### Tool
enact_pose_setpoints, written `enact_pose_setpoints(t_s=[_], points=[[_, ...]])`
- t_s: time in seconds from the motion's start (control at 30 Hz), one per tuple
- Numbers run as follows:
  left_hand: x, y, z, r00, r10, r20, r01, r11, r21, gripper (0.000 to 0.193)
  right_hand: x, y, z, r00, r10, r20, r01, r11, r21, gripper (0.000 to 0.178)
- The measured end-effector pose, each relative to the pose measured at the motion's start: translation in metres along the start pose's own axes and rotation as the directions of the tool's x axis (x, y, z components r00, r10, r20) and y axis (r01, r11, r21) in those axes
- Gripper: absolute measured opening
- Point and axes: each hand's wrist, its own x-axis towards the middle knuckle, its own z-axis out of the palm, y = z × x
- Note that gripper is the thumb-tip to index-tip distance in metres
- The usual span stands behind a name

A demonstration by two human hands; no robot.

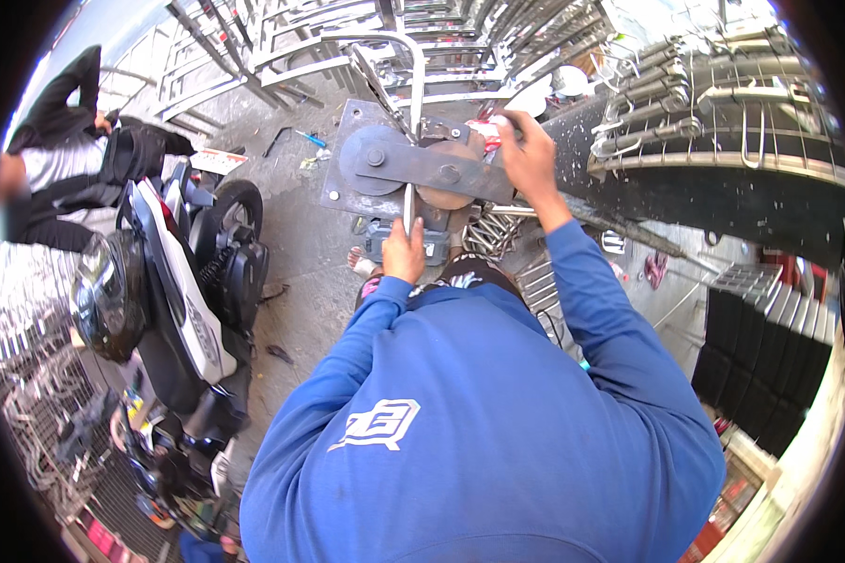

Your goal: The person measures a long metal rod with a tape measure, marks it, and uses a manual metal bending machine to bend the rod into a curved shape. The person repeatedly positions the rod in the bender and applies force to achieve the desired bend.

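Observation:
In front of me stands a tube bender with a steel base plate (352,117), a round grey die (361,169), a brownish round die (437,192) and a flat steel arm (408,167) across both. A bent metal tube (417,84) passes between the dies and curves left at its far end. My left hand (404,255) is closed around the tube's near end. Beyond the steel arm's right end, my right hand (530,159) has its fingers curled at a red-and-white object (486,133), whose kind I cannot make out.
A grey case (432,246) and a pile of short metal tubes (493,230) lie by my feet. A motorcycle (188,310) stands at left, near a person in dark clothes (61,159). Metal frames (282,66) stand ahead; a rack of metal parts (648,103) is at right.

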Motion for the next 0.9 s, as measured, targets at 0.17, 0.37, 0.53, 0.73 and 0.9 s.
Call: enact_pose_setpoints(t_s=[0.17,0.37,0.53,0.73,0.9], points=[[0.002,-0.002,-0.006,0.995,0.081,0.062,-0.078,0.996,-0.040,0.041,-0.100,-0.026,-0.008,0.907,0.364,0.213,-0.314,0.920,-0.236,0.049],[0.002,-0.009,-0.010,0.975,0.213,0.064,-0.203,0.969,-0.139,0.038,-0.164,-0.024,0.094,0.718,0.606,0.343,-0.620,0.781,-0.082,0.055],[0.002,-0.009,-0.007,0.984,0.163,0.070,-0.160,0.986,-0.056,0.040,-0.164,-0.004,0.127,0.714,0.541,0.444,-0.665,0.723,0.188,0.049],[0.005,-0.013,-0.003,0.986,0.152,0.070,-0.143,0.982,-0.122,0.042,-0.168,-0.017,0.090,0.751,0.503,0.428,-0.570,0.821,0.035,0.046],[0.007,-0.017,-0.003,0.981,0.189,0.040,-0.189,0.982,0.000,0.048,-0.162,0.013,-0.026,0.973,0.210,-0.100,-0.220,0.971,-0.097,0.042]])
